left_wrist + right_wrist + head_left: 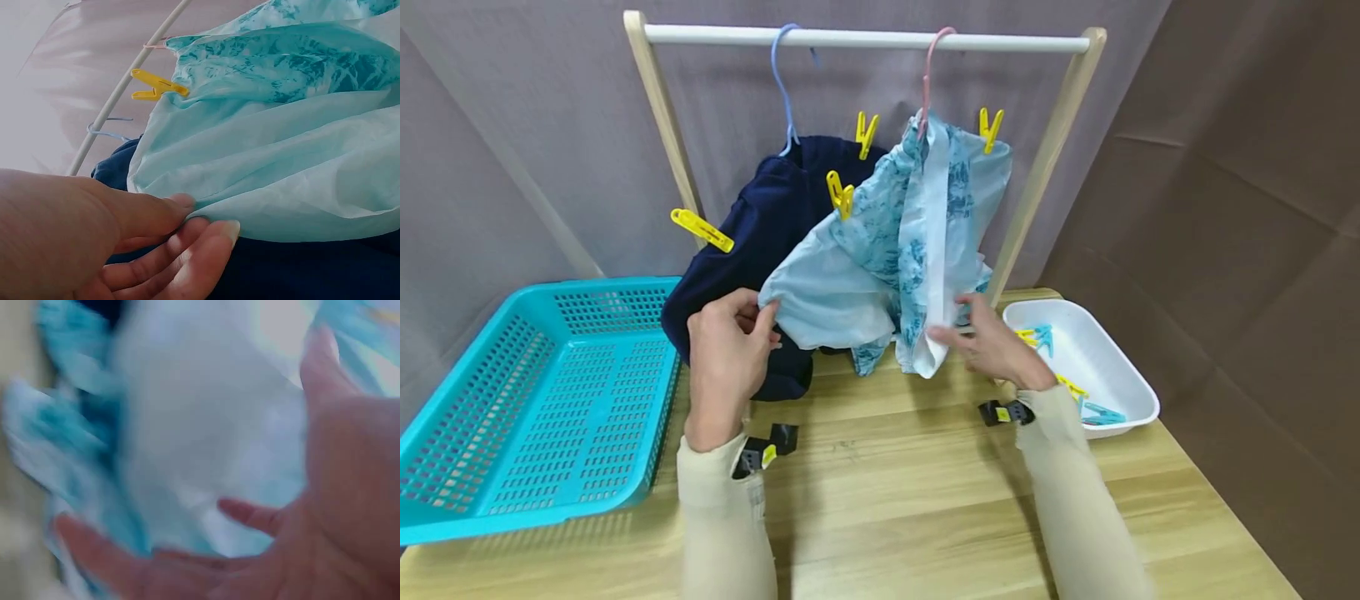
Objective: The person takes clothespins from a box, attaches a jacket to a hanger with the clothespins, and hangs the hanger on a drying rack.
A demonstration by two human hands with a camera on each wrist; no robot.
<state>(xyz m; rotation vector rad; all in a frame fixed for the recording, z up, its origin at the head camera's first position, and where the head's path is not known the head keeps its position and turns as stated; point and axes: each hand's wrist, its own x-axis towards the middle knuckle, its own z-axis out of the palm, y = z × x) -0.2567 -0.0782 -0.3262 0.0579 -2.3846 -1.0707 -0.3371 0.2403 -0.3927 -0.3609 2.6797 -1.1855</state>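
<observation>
A light blue patterned shirt (880, 217) with a white front strip hangs from a pink hanger (928, 75). At its lower left sleeve, my left hand (730, 346) pinches the pale cloth (281, 181) between thumb and fingertips. My right hand (996, 342) is by the bottom of the white strip, thumb and fingers spread apart; the right wrist view of the hand (300, 506) is blurred. Yellow clothespins (841, 197) grip the shirt's shoulders, one also showing as a clothespin (159, 85) in the left wrist view. Behind hangs a dark navy garment (775, 208), partly hidden.
The rack's white bar (865, 37) also bears a blue hanger (782, 75). More yellow clothespins (702, 231) sit on the navy garment. A turquoise basket (655, 467) stands left. At right, a white tray (1138, 392) holds yellow and blue clothespins. Beneath is a wooden table (895, 500).
</observation>
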